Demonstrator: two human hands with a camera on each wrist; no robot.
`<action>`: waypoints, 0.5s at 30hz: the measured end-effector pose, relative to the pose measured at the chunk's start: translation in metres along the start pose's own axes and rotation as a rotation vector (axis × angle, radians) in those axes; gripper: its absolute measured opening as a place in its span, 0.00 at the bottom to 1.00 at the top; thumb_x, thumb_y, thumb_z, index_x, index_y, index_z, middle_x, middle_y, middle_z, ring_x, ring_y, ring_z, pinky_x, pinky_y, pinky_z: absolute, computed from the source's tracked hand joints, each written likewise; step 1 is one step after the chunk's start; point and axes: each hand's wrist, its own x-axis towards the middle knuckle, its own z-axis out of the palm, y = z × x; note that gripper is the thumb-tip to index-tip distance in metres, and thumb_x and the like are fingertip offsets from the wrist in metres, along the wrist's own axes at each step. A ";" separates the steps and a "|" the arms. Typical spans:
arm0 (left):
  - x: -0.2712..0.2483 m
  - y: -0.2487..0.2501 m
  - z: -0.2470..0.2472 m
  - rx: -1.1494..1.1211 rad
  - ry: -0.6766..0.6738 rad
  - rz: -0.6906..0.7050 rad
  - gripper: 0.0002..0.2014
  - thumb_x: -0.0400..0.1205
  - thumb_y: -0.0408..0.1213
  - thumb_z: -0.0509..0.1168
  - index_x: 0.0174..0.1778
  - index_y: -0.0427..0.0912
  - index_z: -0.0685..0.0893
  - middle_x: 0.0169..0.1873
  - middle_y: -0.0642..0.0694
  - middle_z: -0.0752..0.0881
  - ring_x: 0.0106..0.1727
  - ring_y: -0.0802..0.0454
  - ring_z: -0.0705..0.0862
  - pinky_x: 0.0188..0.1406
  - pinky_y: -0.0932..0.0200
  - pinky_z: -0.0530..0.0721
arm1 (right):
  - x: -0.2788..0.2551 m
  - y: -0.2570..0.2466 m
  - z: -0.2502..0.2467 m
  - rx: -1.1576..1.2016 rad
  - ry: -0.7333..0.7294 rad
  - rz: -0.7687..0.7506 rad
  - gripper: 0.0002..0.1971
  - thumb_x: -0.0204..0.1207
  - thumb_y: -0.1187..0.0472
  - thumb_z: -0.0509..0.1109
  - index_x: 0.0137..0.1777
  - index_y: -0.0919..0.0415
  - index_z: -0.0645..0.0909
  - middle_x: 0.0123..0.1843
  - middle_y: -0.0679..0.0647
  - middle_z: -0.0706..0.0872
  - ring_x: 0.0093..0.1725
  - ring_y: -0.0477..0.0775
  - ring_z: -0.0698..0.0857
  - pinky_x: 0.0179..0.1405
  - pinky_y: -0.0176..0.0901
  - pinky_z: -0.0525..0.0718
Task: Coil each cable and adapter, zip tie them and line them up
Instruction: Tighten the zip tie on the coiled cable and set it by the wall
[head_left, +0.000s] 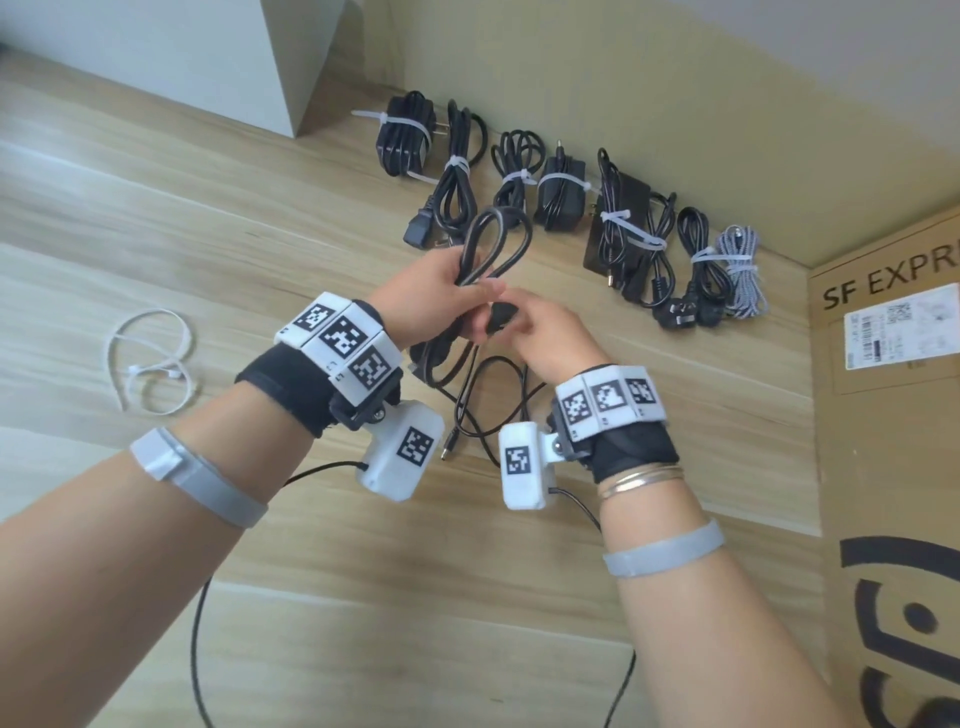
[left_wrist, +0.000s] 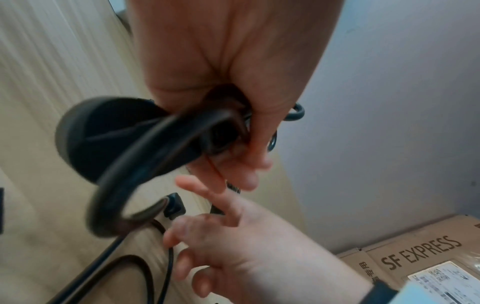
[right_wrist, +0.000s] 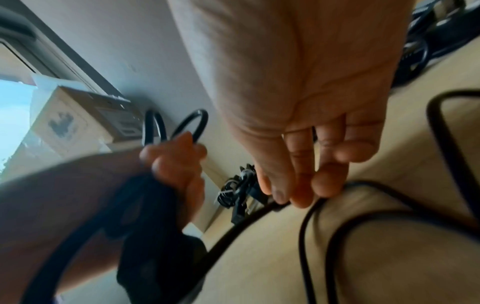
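The left hand (head_left: 436, 291) grips a black cable (head_left: 496, 241), its fingers (left_wrist: 255, 131) curled round the gathered loops; one loop stands up above the fingers and the rest trails down to the table (head_left: 156, 218). The right hand (head_left: 545, 332) pinches the cable's plug (head_left: 501, 316) just beside the left fingers. Beyond both hands, tied bundles (head_left: 566, 195) lie in a row along the wall. Loose zip ties (head_left: 150, 358) lie well left of the left hand.
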 end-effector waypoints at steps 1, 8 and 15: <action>0.000 -0.001 -0.001 0.011 -0.007 0.003 0.06 0.84 0.35 0.59 0.40 0.43 0.74 0.25 0.50 0.81 0.26 0.55 0.82 0.34 0.63 0.83 | 0.005 0.001 0.008 -0.032 -0.014 0.003 0.20 0.77 0.65 0.64 0.66 0.45 0.77 0.35 0.45 0.78 0.37 0.47 0.79 0.44 0.39 0.75; -0.002 -0.009 -0.012 0.005 0.079 -0.092 0.11 0.83 0.37 0.62 0.35 0.44 0.70 0.23 0.49 0.70 0.20 0.56 0.70 0.26 0.59 0.76 | 0.025 0.003 0.019 -0.198 0.184 -0.011 0.11 0.71 0.61 0.74 0.51 0.48 0.85 0.58 0.55 0.77 0.60 0.59 0.77 0.60 0.41 0.73; -0.006 -0.018 -0.027 0.275 0.067 -0.168 0.13 0.77 0.43 0.70 0.33 0.40 0.77 0.27 0.48 0.77 0.23 0.54 0.76 0.27 0.63 0.79 | 0.019 -0.036 0.004 -0.103 0.179 -0.212 0.13 0.64 0.57 0.80 0.47 0.52 0.83 0.53 0.50 0.81 0.54 0.54 0.79 0.48 0.35 0.73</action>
